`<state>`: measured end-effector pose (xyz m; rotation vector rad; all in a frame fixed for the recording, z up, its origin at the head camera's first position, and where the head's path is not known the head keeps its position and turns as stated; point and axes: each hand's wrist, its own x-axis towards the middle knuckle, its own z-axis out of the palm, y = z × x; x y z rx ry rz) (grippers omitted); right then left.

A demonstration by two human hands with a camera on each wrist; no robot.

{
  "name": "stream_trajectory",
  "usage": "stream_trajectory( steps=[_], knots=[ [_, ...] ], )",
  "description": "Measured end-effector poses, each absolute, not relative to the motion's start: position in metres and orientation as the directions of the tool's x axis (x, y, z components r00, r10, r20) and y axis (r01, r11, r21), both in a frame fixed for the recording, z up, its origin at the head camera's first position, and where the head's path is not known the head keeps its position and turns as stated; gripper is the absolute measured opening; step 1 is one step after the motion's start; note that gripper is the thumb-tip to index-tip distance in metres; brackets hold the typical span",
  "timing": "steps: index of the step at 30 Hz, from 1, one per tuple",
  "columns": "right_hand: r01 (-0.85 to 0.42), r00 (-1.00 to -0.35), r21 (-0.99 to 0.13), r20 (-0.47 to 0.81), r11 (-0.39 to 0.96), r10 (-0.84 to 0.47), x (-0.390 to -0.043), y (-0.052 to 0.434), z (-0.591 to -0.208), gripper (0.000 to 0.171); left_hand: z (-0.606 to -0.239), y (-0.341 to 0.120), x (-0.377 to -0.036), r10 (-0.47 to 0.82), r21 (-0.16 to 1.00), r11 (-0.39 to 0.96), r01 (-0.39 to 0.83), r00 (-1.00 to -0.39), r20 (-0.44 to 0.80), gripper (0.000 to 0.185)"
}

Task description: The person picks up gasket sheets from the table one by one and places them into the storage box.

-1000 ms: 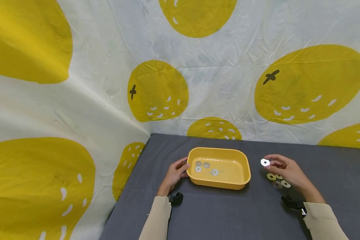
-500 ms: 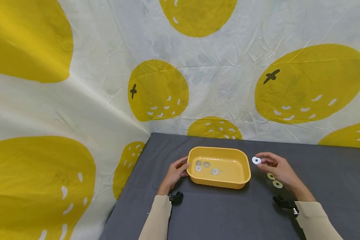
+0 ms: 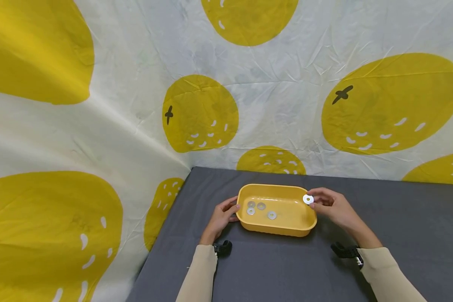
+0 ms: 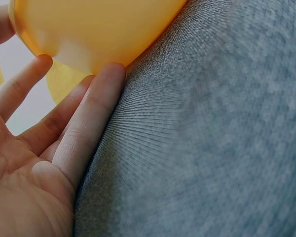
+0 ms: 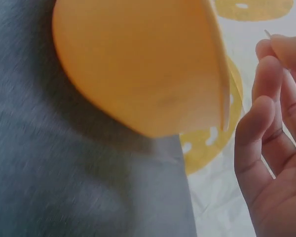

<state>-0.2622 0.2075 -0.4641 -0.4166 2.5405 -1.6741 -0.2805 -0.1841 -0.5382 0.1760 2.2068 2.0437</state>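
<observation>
Right wrist view: tray (image 5: pixel 138 69) blurred, top cut off; washer (image 5: pixel 267 34) just a thin edge at the right hand's (image 5: pixel 274 148) fingertips, grip unclear. Left wrist view: tray (image 4: pixel 93 29) cropped at top, left hand (image 4: pixel 34 168) cut by frame edge. Head view: washers in tray (image 3: pixel 261 208) too small for detail.

This is looking like a staged recording set rather than a lived-in room. A creased backdrop (image 3: pixel 287 105) printed with yellow fruit is hanging behind a grey cloth-covered surface (image 3: pixel 400 218), hiding whatever room lies beyond.

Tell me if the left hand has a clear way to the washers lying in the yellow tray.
Probably yes: the left hand rests on the yellow tray wall, the tray is open-topped, and the washers lie just inside.
</observation>
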Motion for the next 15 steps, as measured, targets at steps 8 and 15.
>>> stream_trajectory(
  steps=[8,15],
  knots=[
    [-0.17,-0.962,-0.899,0.062,0.403,-0.267,-0.273,0.191,-0.453,0.042,-0.537,-0.185,-0.281,0.173,0.997,0.075,-0.007,-0.985,-0.02,0.05],
    [-0.184,-0.95,-0.901,0.06,0.392,-0.306,-0.283,0.176,-0.451,0.04,-0.538,-0.185,-0.281,0.175,0.997,0.079,-0.011,-0.984,-0.025,0.049]
  ],
)
